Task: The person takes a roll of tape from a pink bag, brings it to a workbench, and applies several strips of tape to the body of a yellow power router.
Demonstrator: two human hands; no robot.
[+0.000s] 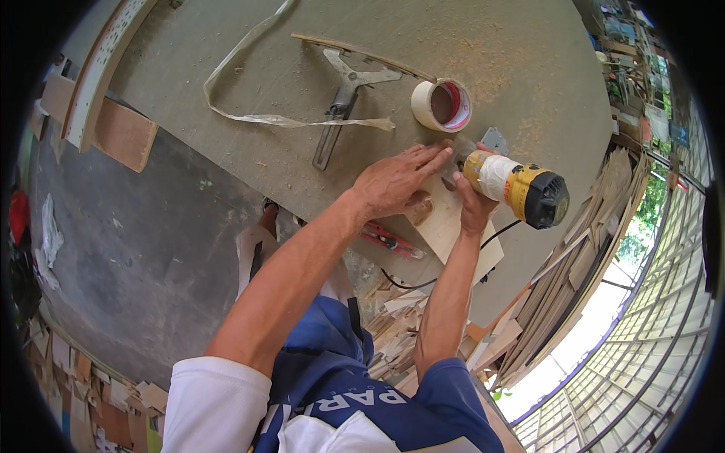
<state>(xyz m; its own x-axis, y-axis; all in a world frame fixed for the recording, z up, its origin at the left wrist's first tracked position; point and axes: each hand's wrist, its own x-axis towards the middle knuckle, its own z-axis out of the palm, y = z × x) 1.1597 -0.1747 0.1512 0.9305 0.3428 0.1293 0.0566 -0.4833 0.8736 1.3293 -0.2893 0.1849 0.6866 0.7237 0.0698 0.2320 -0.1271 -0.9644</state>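
Note:
A corded trim router (507, 181), wrapped in yellow and white tape with a black end cap, lies tilted over the workbench. My right hand (476, 204) grips its body near the clear base, the fingers partly hidden behind it. My left hand (396, 181) is stretched out, its fingertips touching the router's base and its palm over a small light wooden board (445, 223). That board lies under both hands, with a brown patch at its near left end. Just below my left wrist rests a red utility knife (391, 240).
A roll of masking tape (442, 105), a metal Y-shaped guide (347, 90) with a wooden strip, and a long crumpled tape strip (215, 90) lie on the dusty bench (529, 45). The black power cord (411, 286) loops off its near edge. Stacked wood strips (596, 234) stand right.

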